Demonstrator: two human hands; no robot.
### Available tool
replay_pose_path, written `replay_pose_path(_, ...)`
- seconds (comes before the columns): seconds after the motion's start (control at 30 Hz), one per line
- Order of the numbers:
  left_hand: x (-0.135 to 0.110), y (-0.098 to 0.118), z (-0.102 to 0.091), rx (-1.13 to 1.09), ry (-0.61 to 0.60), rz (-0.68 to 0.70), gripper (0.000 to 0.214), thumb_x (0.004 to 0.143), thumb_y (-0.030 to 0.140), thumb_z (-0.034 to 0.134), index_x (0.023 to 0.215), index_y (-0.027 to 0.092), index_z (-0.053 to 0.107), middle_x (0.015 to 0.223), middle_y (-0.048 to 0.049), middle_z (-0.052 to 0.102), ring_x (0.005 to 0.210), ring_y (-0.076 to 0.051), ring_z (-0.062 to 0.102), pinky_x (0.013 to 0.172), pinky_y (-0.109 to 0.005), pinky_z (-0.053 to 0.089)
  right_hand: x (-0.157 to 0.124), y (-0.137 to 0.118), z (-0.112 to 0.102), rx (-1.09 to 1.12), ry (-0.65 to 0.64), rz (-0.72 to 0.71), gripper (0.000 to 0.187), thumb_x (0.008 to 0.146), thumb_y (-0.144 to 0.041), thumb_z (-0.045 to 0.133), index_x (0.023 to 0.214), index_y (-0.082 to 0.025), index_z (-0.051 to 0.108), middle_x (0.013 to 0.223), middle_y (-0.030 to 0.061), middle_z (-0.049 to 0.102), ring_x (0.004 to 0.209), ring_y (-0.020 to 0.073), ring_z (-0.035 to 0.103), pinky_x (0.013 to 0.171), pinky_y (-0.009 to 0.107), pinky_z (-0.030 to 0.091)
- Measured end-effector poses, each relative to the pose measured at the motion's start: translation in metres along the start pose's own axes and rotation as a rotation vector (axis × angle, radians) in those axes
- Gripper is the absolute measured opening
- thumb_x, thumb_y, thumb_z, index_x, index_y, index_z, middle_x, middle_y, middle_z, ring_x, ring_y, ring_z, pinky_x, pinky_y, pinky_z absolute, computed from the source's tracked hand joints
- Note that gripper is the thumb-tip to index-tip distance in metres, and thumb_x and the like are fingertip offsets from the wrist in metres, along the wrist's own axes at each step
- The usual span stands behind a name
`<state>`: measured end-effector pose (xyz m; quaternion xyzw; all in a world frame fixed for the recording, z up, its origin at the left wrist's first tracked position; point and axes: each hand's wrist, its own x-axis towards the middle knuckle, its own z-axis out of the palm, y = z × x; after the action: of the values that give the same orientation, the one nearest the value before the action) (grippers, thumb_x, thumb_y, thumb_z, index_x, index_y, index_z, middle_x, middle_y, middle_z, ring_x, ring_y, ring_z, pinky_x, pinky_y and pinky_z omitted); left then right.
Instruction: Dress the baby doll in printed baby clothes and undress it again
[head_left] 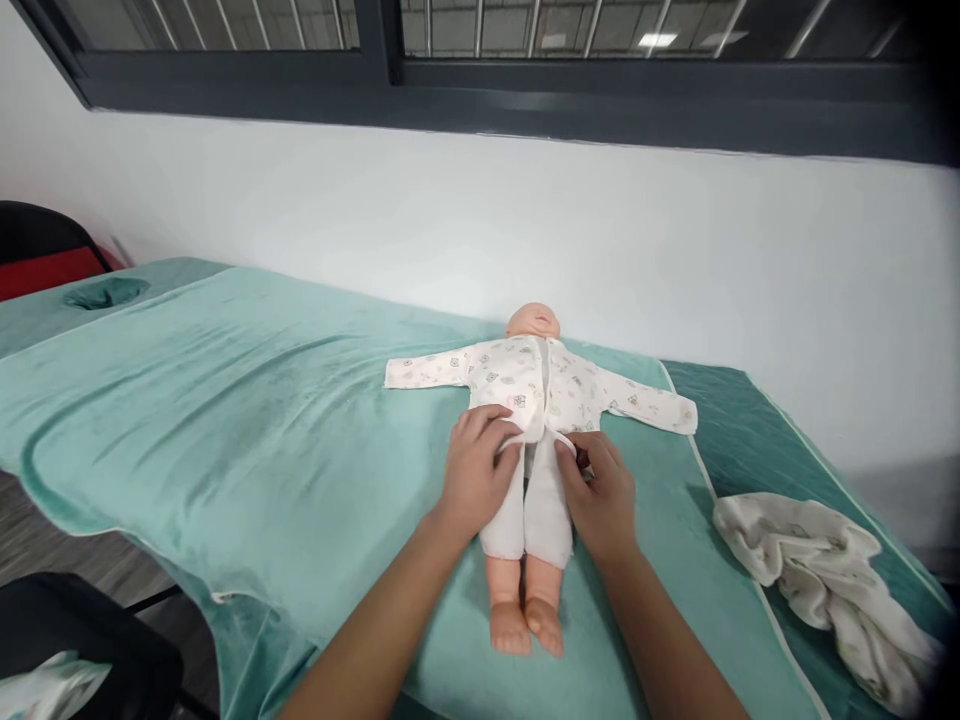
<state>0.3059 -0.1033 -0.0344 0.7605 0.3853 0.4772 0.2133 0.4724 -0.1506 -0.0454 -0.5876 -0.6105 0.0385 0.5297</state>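
Note:
A baby doll lies on its back, feet toward me and arms spread wide. It wears a white patterned baby jacket, whose front edges run down the middle with a narrow gap. White pants cover its legs to the shins, leaving the feet bare. My left hand pinches the jacket's lower hem at the doll's waist. On the other side, my right hand pinches the hem too, thumb and fingers closed on the cloth. Both hands partly hide the waist.
A light green sheet covers the massage table, which has a face hole at the left. A crumpled patterned cloth lies at the right. A black chair stands at lower left. Behind are a white wall and a window.

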Motion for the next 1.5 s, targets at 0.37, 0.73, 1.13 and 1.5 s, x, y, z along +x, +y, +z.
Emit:
replay_pose_path(0.37, 0.0, -0.04, -0.029, -1.087, 0.702, -0.596, 0.012, 0.087, 0.029, 0.067, 0.085, 0.019, 0.06, 0.095, -0.0048, 0.07, 0.1, -0.018, 0.067, 0.09, -0.031, 0.053, 0.008, 0.048, -0.032, 0.747, 0.678, 0.67, 0.025, 0.072, -0.034, 0.077, 0.079, -0.02, 0.057, 0.072, -0.0065, 0.055, 0.061, 0.0081, 0.052, 0.058, 0.021, 0.045)
replay_pose_path(0.73, -0.032, -0.03, -0.033, -0.273, 0.713, -0.434, 0.015, 0.088, 0.021, 0.06, 0.101, 0.024, 0.054, 0.098, 0.0002, 0.056, 0.09, -0.013, 0.054, 0.082, -0.026, 0.043, -0.058, 0.038, -0.065, 0.251, 0.459, 0.496, 0.023, 0.084, -0.04, 0.066, 0.096, -0.021, 0.064, 0.09, 0.0013, 0.065, 0.084, 0.0172, 0.061, 0.08, 0.034, 0.05)
replay_pose_path(1.13, -0.047, -0.016, -0.031, 0.031, 0.105, 0.028, 0.017, 0.091, 0.016, 0.048, 0.101, 0.024, 0.06, 0.098, -0.0062, 0.062, 0.095, -0.023, 0.058, 0.085, -0.037, 0.047, -0.08, 0.055, -0.172, -0.4, 0.217, 0.286, 0.045, 0.06, -0.012, 0.074, 0.102, -0.023, 0.064, 0.136, 0.0097, 0.057, 0.139, 0.0352, 0.036, 0.116, 0.061, 0.018)
replay_pose_path(1.5, -0.092, 0.019, -0.053, 0.068, -0.329, 0.425, 0.022, 0.093, 0.017, 0.053, 0.112, 0.025, 0.062, 0.129, -0.008, 0.063, 0.13, -0.025, 0.05, 0.108, -0.048, 0.04, -0.048, 0.033, -0.217, -0.24, 0.239, 0.652, 0.02, 0.063, -0.012, 0.08, 0.08, -0.017, 0.071, 0.079, 0.0078, 0.066, 0.092, 0.0304, 0.061, 0.088, 0.046, 0.034)
